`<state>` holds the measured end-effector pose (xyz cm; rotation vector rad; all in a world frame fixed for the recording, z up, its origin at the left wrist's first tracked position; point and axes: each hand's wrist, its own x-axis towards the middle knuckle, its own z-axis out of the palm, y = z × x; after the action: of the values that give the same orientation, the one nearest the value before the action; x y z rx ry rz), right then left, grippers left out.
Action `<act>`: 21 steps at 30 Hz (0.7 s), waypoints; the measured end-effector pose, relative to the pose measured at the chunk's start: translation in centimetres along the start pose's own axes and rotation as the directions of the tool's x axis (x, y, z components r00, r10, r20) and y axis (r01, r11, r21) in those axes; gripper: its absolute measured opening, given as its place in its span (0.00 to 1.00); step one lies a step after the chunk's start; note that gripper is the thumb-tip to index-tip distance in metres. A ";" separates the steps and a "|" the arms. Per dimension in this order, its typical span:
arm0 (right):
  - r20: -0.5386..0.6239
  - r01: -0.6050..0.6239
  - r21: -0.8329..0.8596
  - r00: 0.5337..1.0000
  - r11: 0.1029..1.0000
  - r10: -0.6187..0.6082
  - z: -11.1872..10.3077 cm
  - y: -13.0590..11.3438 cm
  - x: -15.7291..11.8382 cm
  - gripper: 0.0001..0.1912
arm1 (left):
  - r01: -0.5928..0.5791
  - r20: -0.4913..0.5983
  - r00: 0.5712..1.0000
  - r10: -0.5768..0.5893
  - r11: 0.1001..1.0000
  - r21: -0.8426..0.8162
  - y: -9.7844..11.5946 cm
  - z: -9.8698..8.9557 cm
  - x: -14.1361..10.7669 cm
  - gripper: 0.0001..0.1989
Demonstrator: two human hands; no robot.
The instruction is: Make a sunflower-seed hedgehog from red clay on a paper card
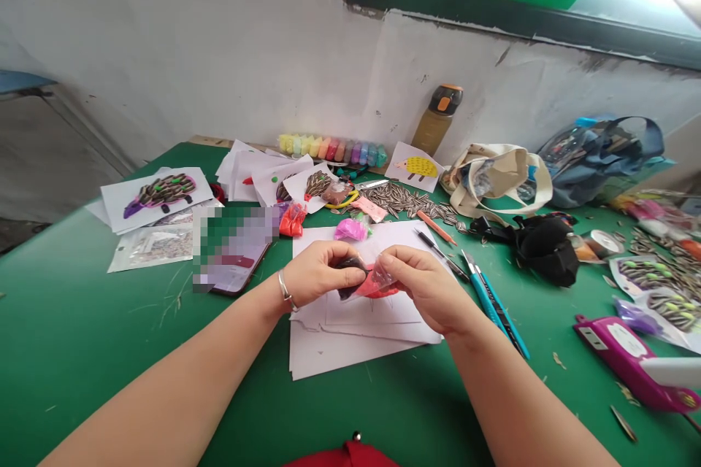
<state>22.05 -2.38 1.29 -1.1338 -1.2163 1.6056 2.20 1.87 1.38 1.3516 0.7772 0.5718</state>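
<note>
My left hand (312,276), with a silver bracelet at the wrist, grips a small plastic bag of black modelling clay (350,284) between thumb and fingers. My right hand (424,284) pinches the clear plastic end of the same bag. Both hands are above a stack of white paper (339,350). Red material (383,293) shows behind and below the clear plastic, partly hidden by it. A pink clay bag (352,230) lies just beyond my hands, and a red clay bag (293,219) is farther left.
On the green table (98,321) lie a phone (241,252), a pen (441,254), teal cutters (496,306) and a magenta glue gun (629,365). Sunflower seeds (402,201), seed-covered hedgehog pictures (164,193), a bottle (435,120) and bags (498,179) stand farther back.
</note>
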 end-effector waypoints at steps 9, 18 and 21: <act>0.017 -0.014 -0.017 1.000 1.000 0.015 -0.4 -0.3 0.0 0.12 | 0.005 0.000 1.000 -0.005 0.999 -0.046 -0.4 -0.4 0.2 0.13; 0.100 -0.028 -0.021 0.995 0.999 0.030 -0.1 -0.5 -0.3 0.17 | -0.028 0.029 0.999 0.029 0.998 -0.049 -0.6 -0.4 0.0 0.11; 0.170 -0.041 0.070 0.985 0.997 0.029 -0.1 -0.6 -0.4 0.16 | -0.053 0.017 0.998 0.053 0.998 -0.037 -0.3 -0.2 0.1 0.11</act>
<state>22.31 -2.65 1.93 -0.9944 -1.2401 1.7875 2.08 1.99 1.07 1.3446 0.7151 0.6125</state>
